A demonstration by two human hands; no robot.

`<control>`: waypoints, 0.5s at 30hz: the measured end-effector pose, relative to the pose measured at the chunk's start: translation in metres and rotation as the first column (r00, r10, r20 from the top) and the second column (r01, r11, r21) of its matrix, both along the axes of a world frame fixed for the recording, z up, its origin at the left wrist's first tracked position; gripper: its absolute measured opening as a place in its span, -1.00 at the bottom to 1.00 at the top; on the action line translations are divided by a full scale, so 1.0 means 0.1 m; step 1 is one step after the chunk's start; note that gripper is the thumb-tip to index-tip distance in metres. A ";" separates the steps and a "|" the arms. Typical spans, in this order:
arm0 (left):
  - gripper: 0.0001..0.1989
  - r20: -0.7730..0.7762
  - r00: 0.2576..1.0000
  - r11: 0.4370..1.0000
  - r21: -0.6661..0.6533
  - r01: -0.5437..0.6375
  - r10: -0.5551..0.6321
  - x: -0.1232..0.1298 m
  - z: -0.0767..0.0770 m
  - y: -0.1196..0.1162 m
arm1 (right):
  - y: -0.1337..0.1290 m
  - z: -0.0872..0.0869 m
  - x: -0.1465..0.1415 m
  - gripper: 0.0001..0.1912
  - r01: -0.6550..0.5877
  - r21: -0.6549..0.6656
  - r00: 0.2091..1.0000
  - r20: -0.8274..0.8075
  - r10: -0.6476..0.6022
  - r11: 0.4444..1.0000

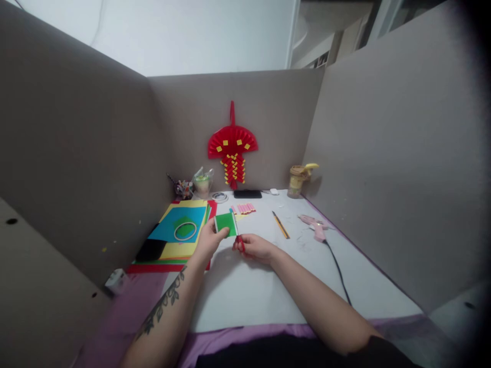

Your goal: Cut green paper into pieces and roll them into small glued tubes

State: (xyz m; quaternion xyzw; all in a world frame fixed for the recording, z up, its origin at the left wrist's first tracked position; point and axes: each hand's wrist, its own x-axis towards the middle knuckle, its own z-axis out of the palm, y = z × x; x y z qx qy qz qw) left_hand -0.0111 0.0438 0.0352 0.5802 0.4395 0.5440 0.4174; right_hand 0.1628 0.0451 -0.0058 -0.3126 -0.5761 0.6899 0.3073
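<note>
My left hand (211,236) is closed on a green paper square (225,224) with pale edges, thumb on top, held above the white table (245,296). Just to its right, my right hand (255,247) is closed around the red handles of a pair of scissors (240,243), whose blades are near the paper's right edge. Beyond the hands lie several small pink rolls (246,208) and a bit of yellow paper (241,217). Whether the blades touch the paper is too small to tell.
Coloured sheets (180,250) with a ring (185,231) lie left. A cutter (281,225) and pink glue gun (315,225) with a black cord lie right. A phone (247,194) and cups (296,181) stand or lie at the back, below a red paper ornament (232,143).
</note>
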 end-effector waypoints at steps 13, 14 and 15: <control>-0.67 0.011 1.000 1.000 0.002 0.025 -0.025 0.02 -0.01 -0.01 | 0.02 0.00 0.01 -0.65 0.005 0.000 1.000 -0.008 -0.005 1.000; -0.66 0.016 1.000 1.000 0.003 0.027 -0.027 0.02 -0.02 -0.01 | 0.02 0.00 0.01 -0.65 0.006 0.002 1.000 -0.006 -0.006 1.000; -0.66 0.019 0.999 1.000 0.006 0.030 -0.030 0.02 -0.03 0.00 | 0.02 0.00 0.02 -0.65 0.006 0.003 1.000 -0.006 -0.006 1.000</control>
